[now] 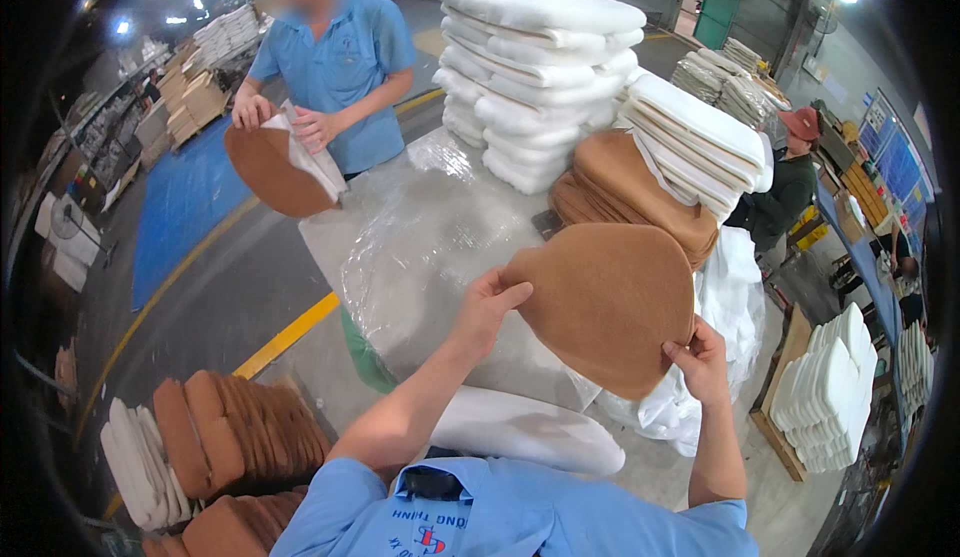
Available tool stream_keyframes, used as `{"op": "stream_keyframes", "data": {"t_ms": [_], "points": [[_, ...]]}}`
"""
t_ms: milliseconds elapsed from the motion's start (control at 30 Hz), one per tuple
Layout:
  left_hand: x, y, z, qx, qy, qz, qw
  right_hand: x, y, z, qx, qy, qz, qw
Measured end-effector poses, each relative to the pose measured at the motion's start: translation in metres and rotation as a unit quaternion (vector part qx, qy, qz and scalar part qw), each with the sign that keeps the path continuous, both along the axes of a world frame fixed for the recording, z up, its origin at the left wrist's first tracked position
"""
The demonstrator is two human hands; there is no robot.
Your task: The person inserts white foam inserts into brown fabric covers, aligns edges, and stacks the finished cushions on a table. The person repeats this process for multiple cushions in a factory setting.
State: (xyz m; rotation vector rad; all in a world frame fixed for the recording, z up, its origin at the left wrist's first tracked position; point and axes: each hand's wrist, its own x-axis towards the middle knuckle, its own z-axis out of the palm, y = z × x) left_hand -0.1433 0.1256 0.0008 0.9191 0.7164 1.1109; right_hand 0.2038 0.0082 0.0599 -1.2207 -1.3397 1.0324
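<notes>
Between my two hands I hold up a brown, rounded seat-shaped pad, tilted above the right side of a plastic-covered table. My left hand pinches its left edge, thumb on top. At its lower right edge, my right hand grips with the thumb over the face; those fingers are partly hidden behind the pad. Just beyond it lies a stack of similar brown pads, with white pads piled on top. Rumpled white sheeting hangs at the table's right side.
A tall stack of folded white padding stands at the table's back. Across the table, a co-worker in a blue shirt holds another brown pad. Brown pads are piled at lower left. White pads stand on a pallet at right.
</notes>
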Motion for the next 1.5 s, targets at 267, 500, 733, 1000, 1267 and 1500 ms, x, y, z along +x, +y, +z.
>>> {"op": "stream_keyframes", "data": {"t_ms": [267,500,733,1000,1267,1500], "points": [[0.021,-0.036,-0.003,-0.147,-0.114,-0.269,0.945,0.003,-0.033,-0.066,-0.008,0.082,-0.097,0.992],[0.06,-0.06,0.005,-0.125,-0.165,-0.405,0.891,0.032,-0.082,-0.076,-0.024,0.086,-0.187,0.978],[0.036,-0.081,0.033,-0.19,-0.35,-0.364,0.842,0.067,-0.095,0.111,-0.06,-0.144,0.125,0.98],[-0.003,-0.122,0.011,-0.168,-0.294,-0.241,0.909,-0.121,0.058,-0.006,-0.315,-0.006,0.253,0.915],[-0.093,-0.175,0.014,-0.145,-0.188,0.084,0.968,-0.227,0.07,-0.038,-0.332,0.052,0.315,0.887],[-0.09,-0.192,-0.003,-0.092,-0.15,0.198,0.964,-0.25,0.057,-0.01,-0.333,-0.035,0.381,0.862]]}}
